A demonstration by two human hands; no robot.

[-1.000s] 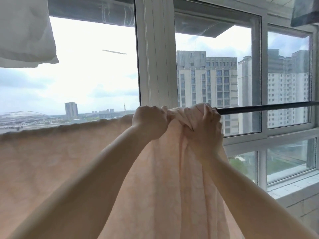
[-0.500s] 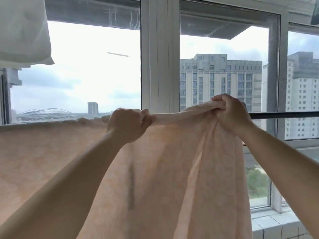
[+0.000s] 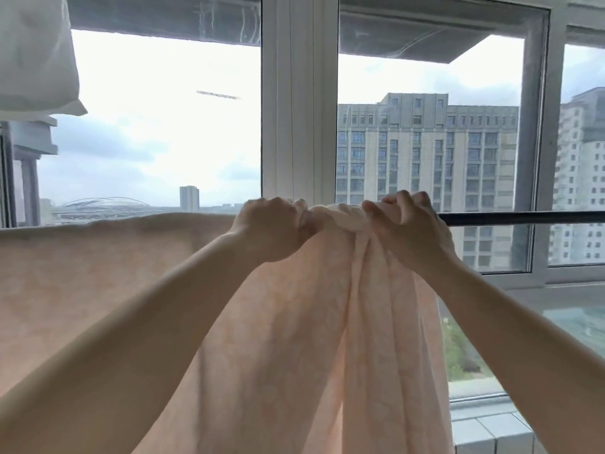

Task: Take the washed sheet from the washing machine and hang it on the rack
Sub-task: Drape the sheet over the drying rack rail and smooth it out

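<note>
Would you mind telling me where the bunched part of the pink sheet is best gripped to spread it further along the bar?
Probably the gathered top fold of the sheet on the bar, taken from above with the right hand. The bar lies bare to the right, while the left hand grips the already spread side.

You see a dark rod running level before the window; the pink sheet hangs draped over its left stretch.
</note>
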